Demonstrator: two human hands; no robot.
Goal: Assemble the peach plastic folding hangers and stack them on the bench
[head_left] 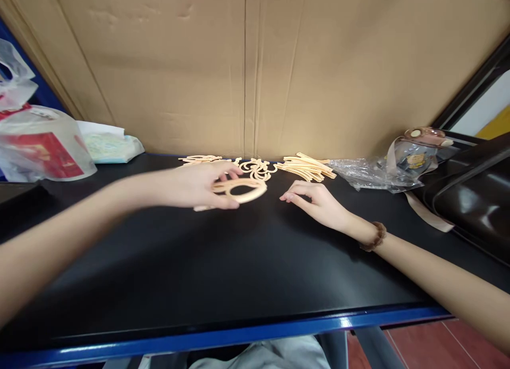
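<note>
My left hand (pixel 199 185) holds a pale wooden ring (pixel 244 190) just above the black table (pixel 223 273), fingers closed round its near side. My right hand (pixel 319 203) rests on the table to the right of the ring, fingers loosely stretched and holding nothing; a brown bead bracelet (pixel 374 237) is on its wrist. Behind the hands lie flat wooden cut-out pieces: curly ornaments (pixel 258 168), a thin piece (pixel 199 158) to the left, and a pile of long curved strips (pixel 306 167) to the right.
A cardboard wall (pixel 255 66) closes the back. At left sit a plastic bag with a red pack (pixel 40 148) and a tissue pack (pixel 109 145). At right lie crumpled clear plastic (pixel 360 173), a clear bottle (pixel 418 153) and a dark brown bag (pixel 474 193). The table's blue front edge (pixel 239 334) runs along the bottom.
</note>
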